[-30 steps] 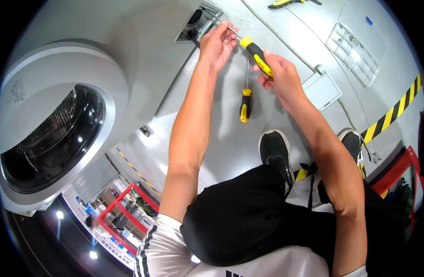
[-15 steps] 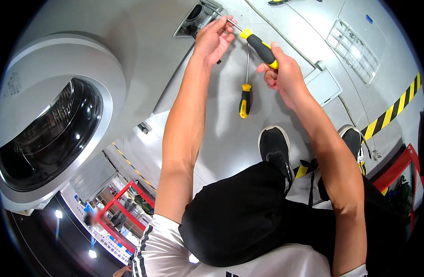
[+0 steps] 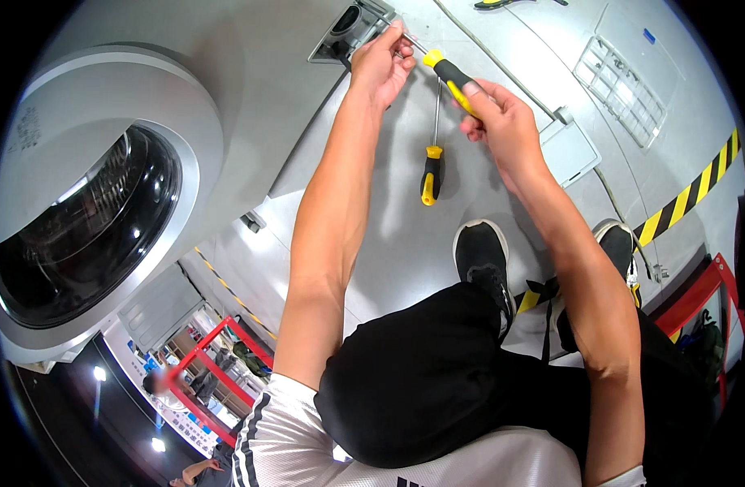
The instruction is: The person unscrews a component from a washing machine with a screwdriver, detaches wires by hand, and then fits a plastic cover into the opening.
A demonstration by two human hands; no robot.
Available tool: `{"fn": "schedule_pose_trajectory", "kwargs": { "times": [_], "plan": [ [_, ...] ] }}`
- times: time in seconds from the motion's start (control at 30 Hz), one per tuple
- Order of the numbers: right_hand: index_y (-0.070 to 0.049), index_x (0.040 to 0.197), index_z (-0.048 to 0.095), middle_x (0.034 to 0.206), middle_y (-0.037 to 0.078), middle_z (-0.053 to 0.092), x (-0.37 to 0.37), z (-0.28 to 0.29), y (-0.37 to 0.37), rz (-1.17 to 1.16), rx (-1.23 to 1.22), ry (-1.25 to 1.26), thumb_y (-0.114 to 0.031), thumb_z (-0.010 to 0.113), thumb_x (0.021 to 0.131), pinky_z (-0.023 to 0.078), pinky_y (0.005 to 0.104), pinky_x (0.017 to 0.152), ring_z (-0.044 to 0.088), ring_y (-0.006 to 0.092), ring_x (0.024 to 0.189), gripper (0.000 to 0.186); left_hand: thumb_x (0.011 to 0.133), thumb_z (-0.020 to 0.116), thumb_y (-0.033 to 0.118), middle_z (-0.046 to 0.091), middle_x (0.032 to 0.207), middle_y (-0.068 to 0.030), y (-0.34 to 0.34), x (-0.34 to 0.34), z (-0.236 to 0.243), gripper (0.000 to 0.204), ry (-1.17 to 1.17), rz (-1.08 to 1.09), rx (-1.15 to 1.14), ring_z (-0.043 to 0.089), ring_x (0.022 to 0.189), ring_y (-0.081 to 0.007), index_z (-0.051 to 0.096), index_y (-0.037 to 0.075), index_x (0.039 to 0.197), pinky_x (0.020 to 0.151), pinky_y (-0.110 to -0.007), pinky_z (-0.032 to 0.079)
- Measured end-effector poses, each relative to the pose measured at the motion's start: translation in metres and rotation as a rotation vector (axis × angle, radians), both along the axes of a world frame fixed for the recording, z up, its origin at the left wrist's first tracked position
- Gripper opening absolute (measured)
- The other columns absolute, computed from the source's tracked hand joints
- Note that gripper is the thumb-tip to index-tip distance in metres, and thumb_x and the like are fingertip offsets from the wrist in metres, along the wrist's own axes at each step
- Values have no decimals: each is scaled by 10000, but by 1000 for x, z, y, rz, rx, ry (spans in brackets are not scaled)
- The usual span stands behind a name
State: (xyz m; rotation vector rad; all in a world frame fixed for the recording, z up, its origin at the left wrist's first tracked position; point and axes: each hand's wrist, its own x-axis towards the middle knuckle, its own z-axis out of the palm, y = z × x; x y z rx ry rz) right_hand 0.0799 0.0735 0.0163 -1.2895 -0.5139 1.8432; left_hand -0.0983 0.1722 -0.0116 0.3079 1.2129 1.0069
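In my right hand is the handle of a black and yellow screwdriver, gripped by thumb and fingers. Its metal shaft runs up and left toward a recessed opening at the lower corner of a grey front-loading washing machine. My left hand is closed around the shaft, thumb and fingers pinched close to the recess. The screwdriver's tip is too small to make out there. Below the shaft, a second black and yellow screwdriver lies on the floor.
The machine's round door is at the left. A grey cable crosses the floor to a pale floor cover. Black and yellow tape and a red frame are on the right. A yellow and black tool lies at the top.
The screwdriver handle has turned about its axis, and my right hand's fingers have shifted around it. My left hand has moved slightly to the right along with its forearm.
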Motion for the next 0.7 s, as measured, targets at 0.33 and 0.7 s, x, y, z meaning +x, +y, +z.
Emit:
{"fn": "schedule_pose_trajectory", "kwargs": {
  "times": [0.33, 0.7],
  "plan": [
    [-3, 1107, 512, 682, 48, 570, -9, 5, -1, -26, 113, -252, -525, 443, 912, 416, 254, 537, 481, 88, 522, 561, 914, 593, 212, 551, 834, -72, 4, 2, 1, 248, 150, -92, 24, 462, 675, -104, 568, -32, 947, 555, -226, 390],
    [-12, 991, 562, 588, 13, 522, -14, 1, -2, -76, 63, -359, -622, 419, 874, 337, 244, 481, 428, 92, 472, 638, 912, 578, 154, 575, 804, -94, 3, 5, -1, 210, 133, -78, 27, 473, 640, -109, 565, -53, 939, 517, -243, 399]
  ]
}}
